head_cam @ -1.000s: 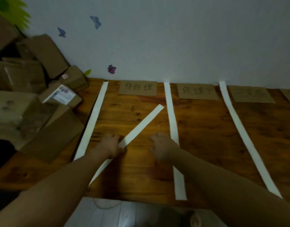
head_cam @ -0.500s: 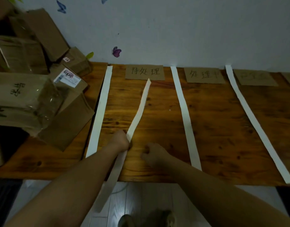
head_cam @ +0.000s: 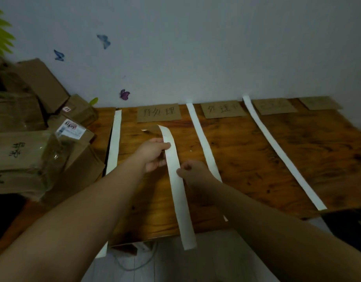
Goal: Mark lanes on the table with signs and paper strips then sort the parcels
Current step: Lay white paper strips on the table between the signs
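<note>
My left hand holds a loose white paper strip near its upper part, lifted off the wooden table. My right hand pinches the same strip's right edge a little lower. The strip's top curls over and its lower end hangs past the table's front edge. Three other white strips lie flat as lane lines: one at the left, one in the middle, one at the right. Several brown cardboard signs with handwritten characters lie along the wall. Brown parcels are piled at the left.
The parcel pile covers the table's left end and rises against the wall. The wall runs directly behind the signs. The table's front edge is close to me, with pale floor and a cable below it.
The loose strip lay slanted on the table under my left hand; now both hands hold it lifted and nearly straight, its top curling over. The camera view has tilted up and down.
</note>
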A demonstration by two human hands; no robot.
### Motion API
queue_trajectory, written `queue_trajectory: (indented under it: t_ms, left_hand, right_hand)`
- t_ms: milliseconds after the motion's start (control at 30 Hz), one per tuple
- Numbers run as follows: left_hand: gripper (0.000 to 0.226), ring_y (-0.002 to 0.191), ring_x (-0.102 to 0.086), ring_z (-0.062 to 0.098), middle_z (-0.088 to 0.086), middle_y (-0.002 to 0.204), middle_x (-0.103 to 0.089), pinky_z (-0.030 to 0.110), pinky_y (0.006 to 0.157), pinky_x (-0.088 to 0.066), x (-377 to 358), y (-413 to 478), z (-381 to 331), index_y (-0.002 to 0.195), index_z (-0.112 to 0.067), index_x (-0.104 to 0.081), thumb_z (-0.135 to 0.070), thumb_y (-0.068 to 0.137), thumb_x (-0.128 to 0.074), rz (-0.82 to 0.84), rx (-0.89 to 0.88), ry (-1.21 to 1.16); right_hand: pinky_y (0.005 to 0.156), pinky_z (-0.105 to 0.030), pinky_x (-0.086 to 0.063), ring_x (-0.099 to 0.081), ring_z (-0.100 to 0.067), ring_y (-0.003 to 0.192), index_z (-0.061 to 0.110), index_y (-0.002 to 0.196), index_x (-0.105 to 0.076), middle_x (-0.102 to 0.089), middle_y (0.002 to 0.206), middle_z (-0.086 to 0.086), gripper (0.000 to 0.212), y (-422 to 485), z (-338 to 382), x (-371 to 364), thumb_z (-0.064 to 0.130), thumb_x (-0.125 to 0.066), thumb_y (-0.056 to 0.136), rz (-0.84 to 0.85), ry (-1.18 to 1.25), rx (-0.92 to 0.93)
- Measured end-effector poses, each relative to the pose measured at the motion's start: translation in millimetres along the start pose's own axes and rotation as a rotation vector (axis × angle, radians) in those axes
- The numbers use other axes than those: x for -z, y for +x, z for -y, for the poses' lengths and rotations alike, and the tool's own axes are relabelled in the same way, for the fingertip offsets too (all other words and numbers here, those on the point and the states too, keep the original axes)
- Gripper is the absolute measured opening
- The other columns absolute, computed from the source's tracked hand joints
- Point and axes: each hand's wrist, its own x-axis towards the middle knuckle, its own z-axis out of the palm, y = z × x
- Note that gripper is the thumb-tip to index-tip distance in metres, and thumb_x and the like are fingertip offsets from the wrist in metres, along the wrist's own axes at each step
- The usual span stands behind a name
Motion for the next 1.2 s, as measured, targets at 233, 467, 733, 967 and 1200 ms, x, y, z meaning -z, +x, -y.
queue_trajectory:
  t_ms: [233, 467, 733, 967, 1200]
  left_hand:
    - [0.021, 0.082, -0.059, 0.019, 0.010, 0.100, -0.065, 0.032, 0.068, -0.053, -100.7, -1.2, -41.2, 0.110, -0.011, -0.060, -0.008, 0.090, -0.054, 0.129, -0.099, 0.018]
    - [0.009, 0.068, -0.054, 0.021, 0.011, 0.079, -0.063, 0.032, 0.054, -0.039, -269.9, -1.3, -57.3, 0.096, -0.005, -0.059, -0.003, 0.089, -0.053, 0.201, -0.199, 0.061]
    - [0.016, 0.080, -0.057, 0.021, 0.010, 0.091, -0.059, 0.031, 0.060, -0.048, -442.2, 13.0, -61.9, 0.101, -0.011, -0.055, -0.002, 0.088, -0.052, 0.241, -0.166, -0.013]
    - [0.013, 0.081, -0.062, 0.020, 0.009, 0.091, -0.063, 0.034, 0.068, -0.054, -527.8, 60.8, -82.5, 0.098, -0.011, -0.059, -0.003, 0.089, -0.052, 0.273, -0.147, -0.069]
    - [0.030, 0.083, -0.061, 0.022, 0.011, 0.099, -0.055, 0.025, 0.047, -0.050, -598.1, 136.6, -104.4, 0.107, -0.016, -0.051, 0.005, 0.087, -0.052, 0.259, -0.171, -0.026]
  right_hand:
    - [0.057, -0.018, -0.041, -0.050, -0.009, 0.069, 0.027, 0.080, -0.049, -0.053, 0.080, 0.003, 0.017, -36.9, -28.2, 102.4, 0.017, -0.056, 0.092, -0.116, -0.074, 0.029]
    - [0.055, -0.014, -0.040, -0.054, -0.005, 0.070, 0.026, 0.091, -0.052, -0.055, 0.082, 0.008, 0.011, -64.7, -103.3, 246.4, 0.016, -0.054, 0.094, -0.213, -0.076, 0.038]
    - [0.058, -0.016, -0.038, -0.046, -0.007, 0.066, 0.024, 0.075, -0.050, -0.049, 0.075, 0.004, 0.023, -71.0, -187.6, 384.5, 0.011, -0.051, 0.094, -0.276, -0.127, -0.007]
    - [0.057, -0.013, -0.035, -0.047, -0.003, 0.067, 0.028, 0.078, -0.048, -0.049, 0.077, 0.009, 0.023, -36.6, -237.4, 457.8, 0.016, -0.051, 0.096, -0.294, -0.206, -0.063]
    - [0.060, -0.011, -0.036, -0.051, -0.002, 0.080, 0.019, 0.114, -0.057, -0.055, 0.101, 0.007, 0.019, 21.8, -271.5, 530.0, 0.022, -0.048, 0.098, -0.296, -0.214, -0.134]
